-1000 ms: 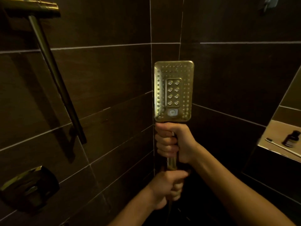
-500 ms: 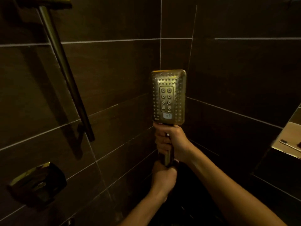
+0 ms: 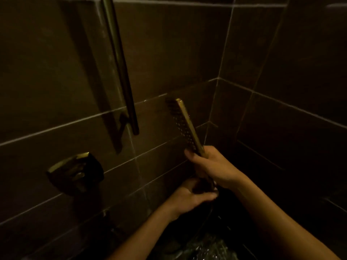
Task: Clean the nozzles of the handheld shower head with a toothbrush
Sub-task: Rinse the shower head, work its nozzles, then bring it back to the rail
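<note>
Two hands on shower head (image 3: 185,126), edge-on, tilted left.
Right hand (image 3: 212,166) clenched round handle; left hand (image 3: 189,198) gripping handle's base below.

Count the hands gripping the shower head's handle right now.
2. The right hand grips just below the shower head; the left hand holds the handle's lower end, beneath the right.

Very dim warm light, heavy shadows, soft motion blur, wide-angle bending
</note>
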Motion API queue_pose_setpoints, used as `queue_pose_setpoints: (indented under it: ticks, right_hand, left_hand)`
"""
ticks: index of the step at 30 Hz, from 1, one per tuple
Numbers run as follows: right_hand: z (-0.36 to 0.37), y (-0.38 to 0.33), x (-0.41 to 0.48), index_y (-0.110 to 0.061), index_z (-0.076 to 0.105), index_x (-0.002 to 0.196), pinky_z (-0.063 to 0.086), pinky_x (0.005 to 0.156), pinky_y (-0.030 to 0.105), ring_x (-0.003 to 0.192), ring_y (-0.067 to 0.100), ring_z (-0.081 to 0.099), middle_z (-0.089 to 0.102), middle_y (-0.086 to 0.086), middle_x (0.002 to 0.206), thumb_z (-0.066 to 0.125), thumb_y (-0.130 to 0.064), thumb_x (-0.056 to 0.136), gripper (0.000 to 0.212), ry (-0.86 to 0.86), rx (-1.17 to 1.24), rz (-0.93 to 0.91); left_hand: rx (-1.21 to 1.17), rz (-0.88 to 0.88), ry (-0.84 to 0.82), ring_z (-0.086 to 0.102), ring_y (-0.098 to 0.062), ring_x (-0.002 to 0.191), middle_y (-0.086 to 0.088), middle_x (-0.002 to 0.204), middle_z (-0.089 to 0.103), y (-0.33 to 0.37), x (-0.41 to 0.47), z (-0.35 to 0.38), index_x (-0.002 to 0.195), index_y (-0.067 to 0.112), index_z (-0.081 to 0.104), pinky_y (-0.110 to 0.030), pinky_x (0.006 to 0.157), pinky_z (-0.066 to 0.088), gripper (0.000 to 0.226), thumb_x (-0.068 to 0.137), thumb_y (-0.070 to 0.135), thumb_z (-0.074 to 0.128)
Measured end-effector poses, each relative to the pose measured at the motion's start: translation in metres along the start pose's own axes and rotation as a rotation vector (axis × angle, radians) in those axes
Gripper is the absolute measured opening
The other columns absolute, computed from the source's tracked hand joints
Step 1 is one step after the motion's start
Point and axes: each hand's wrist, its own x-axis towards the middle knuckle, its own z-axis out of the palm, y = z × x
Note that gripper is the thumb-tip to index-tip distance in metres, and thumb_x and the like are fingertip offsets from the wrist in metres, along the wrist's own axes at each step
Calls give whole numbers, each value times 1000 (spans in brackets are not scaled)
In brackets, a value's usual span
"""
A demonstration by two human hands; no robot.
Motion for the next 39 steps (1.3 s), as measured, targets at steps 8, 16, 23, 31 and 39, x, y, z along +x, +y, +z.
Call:
queue_pose_setpoints:
  ticks: [8,16,23,31,39]
  right_hand:
    - [28,103,45,-17,56,75,45,57,36,55,16,55,55,-2,60,66,-39,95,31,265,-227,260]
    - [44,171,78,-16,62,111,54,67,38,78,26,70,73,11,93,61,-38,93,28,437,-337,431]
    - [49,186,99,-12,53,109,39,47,23,63,12,58,65,12,99,58,-29,99,20,602,-377,502]
    - [38,188,99,-9,54,116,50,63,26,77,21,59,64,17,117,60,-32,98,30,683,-432,542]
    - [27,188,94,-5,49,128,41,54,23,68,11,51,55,13,114,61,-33,99,43,679,-389,547]
  left_hand:
    - [-135,-111,388,65,-18,109,-4,123,65,-108,-23,-146,110,36,55,-41,100,52,15,96,31,58]
    - [-376,-273,932,57,-38,122,-15,143,52,-174,-53,-282,146,13,40,-46,90,49,52,103,43,37]
    - [-422,-353,906,56,-37,124,-10,152,41,-192,-46,-314,150,21,30,-47,91,51,51,103,35,44]
    - [-498,-351,896,60,-33,119,-9,157,35,-202,-31,-308,153,26,26,-46,94,52,52,104,25,43]
    - [-395,-333,898,62,-34,115,-10,156,38,-207,-34,-305,153,24,24,-46,91,53,55,103,21,46]
